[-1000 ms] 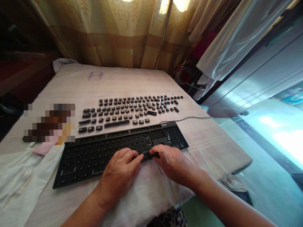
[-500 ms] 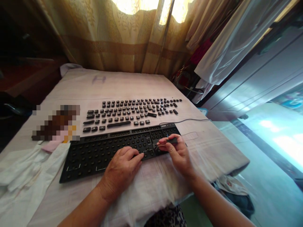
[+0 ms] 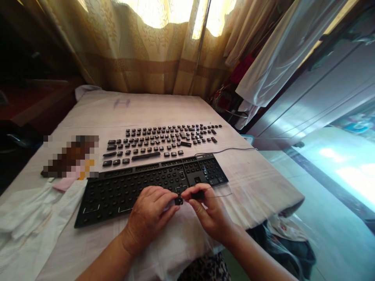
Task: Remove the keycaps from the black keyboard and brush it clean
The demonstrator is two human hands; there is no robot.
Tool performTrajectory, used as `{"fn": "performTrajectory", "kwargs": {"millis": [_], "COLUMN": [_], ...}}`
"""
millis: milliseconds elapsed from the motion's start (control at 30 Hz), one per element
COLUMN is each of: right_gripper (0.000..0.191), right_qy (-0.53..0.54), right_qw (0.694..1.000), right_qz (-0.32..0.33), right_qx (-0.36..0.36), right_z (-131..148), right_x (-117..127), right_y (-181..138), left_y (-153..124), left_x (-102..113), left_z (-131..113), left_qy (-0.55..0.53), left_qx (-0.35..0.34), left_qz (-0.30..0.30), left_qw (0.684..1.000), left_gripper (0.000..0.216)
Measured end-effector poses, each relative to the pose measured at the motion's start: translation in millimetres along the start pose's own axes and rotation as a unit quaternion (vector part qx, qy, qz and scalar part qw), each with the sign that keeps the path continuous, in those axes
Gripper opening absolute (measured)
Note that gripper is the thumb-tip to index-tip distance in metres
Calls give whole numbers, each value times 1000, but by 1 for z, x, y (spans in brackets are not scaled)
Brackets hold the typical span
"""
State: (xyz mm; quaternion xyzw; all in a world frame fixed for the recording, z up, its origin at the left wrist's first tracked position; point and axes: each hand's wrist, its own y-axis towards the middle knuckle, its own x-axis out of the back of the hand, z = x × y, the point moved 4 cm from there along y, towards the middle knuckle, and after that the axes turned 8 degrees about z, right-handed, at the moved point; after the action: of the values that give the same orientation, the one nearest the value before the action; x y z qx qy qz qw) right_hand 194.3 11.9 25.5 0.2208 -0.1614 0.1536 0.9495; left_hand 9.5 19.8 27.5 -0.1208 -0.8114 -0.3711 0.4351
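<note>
A black keyboard (image 3: 117, 191) lies at a slant on the cloth-covered table, most of its keycaps off and its bare key posts showing. Over its front edge, my left hand (image 3: 150, 208) pinches a small black keycap (image 3: 178, 201) between thumb and forefinger. Close to that keycap, my right hand (image 3: 212, 212) is closed round the dark handle of a wire keycap puller (image 3: 198, 195). One thin wire loop sticks out to the right past the hand; the other end meets the keycap between my fingertips.
Behind the keyboard, loose black keycaps (image 3: 143, 150) lie in rows, with a long space bar (image 3: 145, 155) among them. A cable (image 3: 228, 149) runs off to the right. White cloth (image 3: 32, 222) and a pixelated patch are at the left. Curtains (image 3: 152, 58) hang beyond the table (image 3: 164, 109).
My right hand has moved left and toward me with the puller, off the number pad side. My left hand now pinches a keycap at the puller's wire end instead of resting on the keyboard.
</note>
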Motion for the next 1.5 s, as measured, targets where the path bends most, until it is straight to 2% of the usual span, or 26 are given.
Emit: {"fn": "performTrajectory", "kwargs": {"millis": [300,433,533,600,700,833,967,1133,1300,1500], "right_gripper": [18,20,18,13,10,16,22,23,18,20], "right_qy": [117,139,126,72,-43,-140,-144,-120,-120,-129], "right_qw": [988,982,978,984,990,987,987,990,988,988], "right_qz": [-40,-31,-35,-66,-108,-78,-67,-69,-96,-80], "right_qx": [-87,-126,-160,-146,-77,5,20,18,7,11], "right_z": [-6,-6,-8,-11,-15,-19,-21,-23,-28,-23], "right_x": [1,0,9,20,37,40,36,33,31,33], "right_y": [-10,-12,-14,-13,-6,4,4,2,3,3], "left_y": [-2,-1,0,-1,-1,-2,-2,-1,-1,0], "left_x": [1,3,6,6,3,3,9,18,20,19], "left_z": [2,0,2,2,0,2,7,12,14,13], "left_qy": [-91,-104,-118,-125,-128,-123,-105,-87,-92,-74], "left_qx": [43,38,56,67,60,61,58,74,88,73], "left_qz": [11,35,34,37,58,35,-12,-39,-52,-42], "left_qw": [995,993,991,989,988,990,993,993,990,994], "left_gripper": [12,11,11,11,10,9,10,10,10,11]}}
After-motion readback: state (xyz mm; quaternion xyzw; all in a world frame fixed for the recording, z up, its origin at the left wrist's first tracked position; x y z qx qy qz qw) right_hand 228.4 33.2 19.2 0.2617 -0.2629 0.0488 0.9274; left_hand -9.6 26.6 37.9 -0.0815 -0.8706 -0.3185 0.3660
